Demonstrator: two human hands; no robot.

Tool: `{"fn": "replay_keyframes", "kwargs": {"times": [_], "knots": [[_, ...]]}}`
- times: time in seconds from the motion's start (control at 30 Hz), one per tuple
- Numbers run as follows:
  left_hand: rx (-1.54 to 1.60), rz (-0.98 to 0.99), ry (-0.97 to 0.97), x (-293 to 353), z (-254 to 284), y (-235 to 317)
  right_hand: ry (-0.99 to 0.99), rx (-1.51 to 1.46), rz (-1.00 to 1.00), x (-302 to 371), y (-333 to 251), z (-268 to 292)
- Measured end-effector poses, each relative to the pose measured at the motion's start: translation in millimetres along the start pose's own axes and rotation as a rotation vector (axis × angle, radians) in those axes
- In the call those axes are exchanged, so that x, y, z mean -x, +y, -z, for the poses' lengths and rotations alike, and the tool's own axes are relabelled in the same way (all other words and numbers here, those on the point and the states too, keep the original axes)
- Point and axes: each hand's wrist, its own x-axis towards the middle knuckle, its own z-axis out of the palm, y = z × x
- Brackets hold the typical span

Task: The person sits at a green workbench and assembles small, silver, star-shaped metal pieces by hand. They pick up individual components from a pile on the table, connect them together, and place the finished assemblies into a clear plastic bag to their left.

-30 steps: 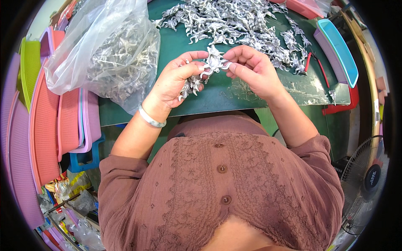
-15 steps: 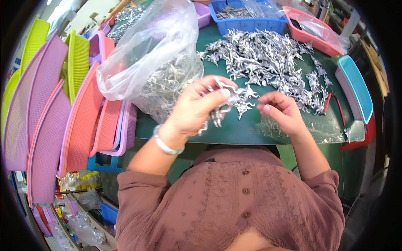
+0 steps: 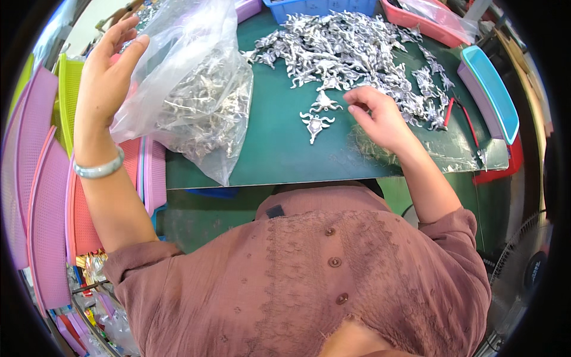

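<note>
My left hand (image 3: 109, 74) is raised at the left beside a clear plastic bag (image 3: 232, 140). Its thumb stands apart from the fingers and nothing shows in it. Silver metal castings with curled horns, like small ox heads, fill much of the bag. My right hand (image 3: 380, 119) hovers over the table's near middle, fingers loosely curled, thumb and forefinger apart, with no piece visible between them. Just left of its fingertips lie two loose castings, the nearer one (image 3: 316, 125) face up. Behind them spreads a big heap of the same castings (image 3: 339, 50).
Red-handled pliers (image 3: 470, 124) lie on the green table (image 3: 279, 157) at the right, near a stacked turquoise and purple basket (image 3: 496, 89). Blue (image 3: 321, 8) and pink (image 3: 425, 22) bins stand behind the heap. Colourful perforated baskets (image 3: 47, 214) crowd the left side. A fan (image 3: 523, 262) stands lower right.
My left hand has let go of its handful of castings and swung left and up past the bag. My right hand stays near the heap's front. The view has shifted.
</note>
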Motion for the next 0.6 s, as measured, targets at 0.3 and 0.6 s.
{"fn": "replay_keyframes", "kwargs": {"times": [0.3,0.6], "knots": [[0.080,-0.427,0.027,61.6,-67.4,55.0,-0.207,0.444,0.228,-21.1,0.9,-11.3],[0.353,-0.055,-0.490,98.8,-136.5,32.4,-0.636,0.674,0.395,-52.2,-5.9,-7.3]]}}
